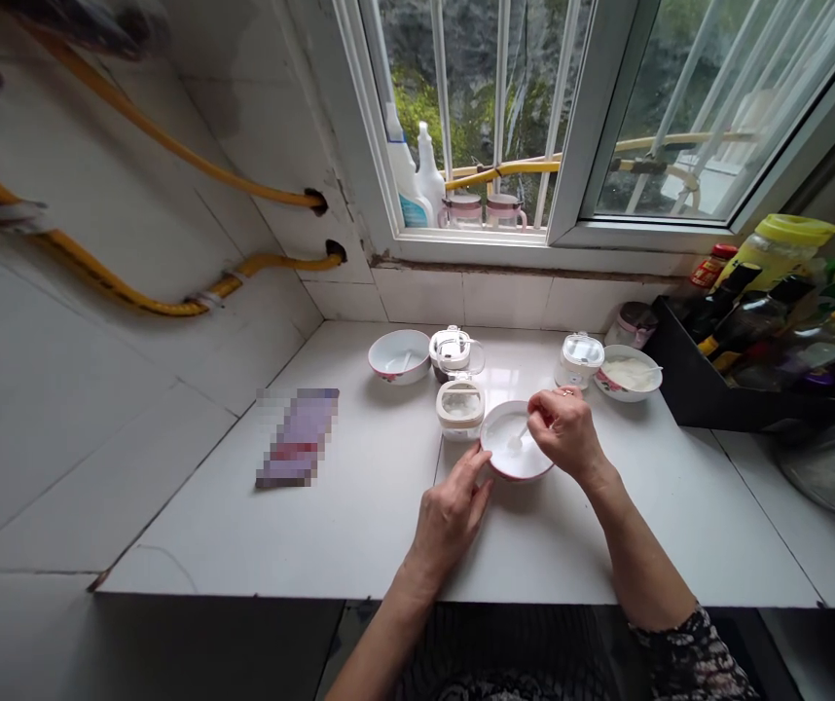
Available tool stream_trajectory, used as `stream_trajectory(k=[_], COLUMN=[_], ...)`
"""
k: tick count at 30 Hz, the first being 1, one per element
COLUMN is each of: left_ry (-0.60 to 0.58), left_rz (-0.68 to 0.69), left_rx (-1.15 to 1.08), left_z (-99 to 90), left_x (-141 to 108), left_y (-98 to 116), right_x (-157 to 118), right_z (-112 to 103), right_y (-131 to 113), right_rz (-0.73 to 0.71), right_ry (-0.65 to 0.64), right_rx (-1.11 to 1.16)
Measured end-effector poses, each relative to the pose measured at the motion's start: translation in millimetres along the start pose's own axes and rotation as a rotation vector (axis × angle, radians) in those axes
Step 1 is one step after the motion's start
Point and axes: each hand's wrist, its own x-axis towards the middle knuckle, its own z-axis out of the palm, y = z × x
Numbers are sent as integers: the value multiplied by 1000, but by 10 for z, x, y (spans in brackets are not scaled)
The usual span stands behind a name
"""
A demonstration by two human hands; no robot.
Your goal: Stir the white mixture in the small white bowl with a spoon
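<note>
While the L hand [453, 506] is resting its fingertips on the left rim of the bowl [518, 467], the R hand [565, 428] is gripping the spoon [515, 444], fingers curled round the handle; can't tell if the L is pinching or just steadying tbh; the bowl's sitting on the counter [359, 535], w/ a lidded jar [460, 409] just beside it; the spoon's tip is dipping inside. IMO the step in hand is stirring or scooping, tho the contents are looking too faint to make out; next move's prob calling for the L to be bracing the rim, bc a hard push could be tipping it; FYI a far bowl [628, 395] of white stuff is sitting off right, well apart.
</note>
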Motion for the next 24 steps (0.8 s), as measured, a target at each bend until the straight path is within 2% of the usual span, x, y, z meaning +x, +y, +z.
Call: stream_trajectory(k=[5,11,17,21,24], left_ry=[-10,-14,-3,1,0], left_rz=[2,-11,-3,2,-2], left_rx=[6,9,11,9,1], left_z=[-12,-3,-3,-10,-9], left_x=[-7,-8,5,15,14], left_y=[-3,0,13,15,13], right_x=[-10,28,59,63,51], right_z=[86,24,10,1,8], right_y=[-52,-30,30,65,50], right_rz=[105,405,610,624,526], right_ry=[-87,-79,-30,-20,-38], right_rx=[119,383,601,626,515])
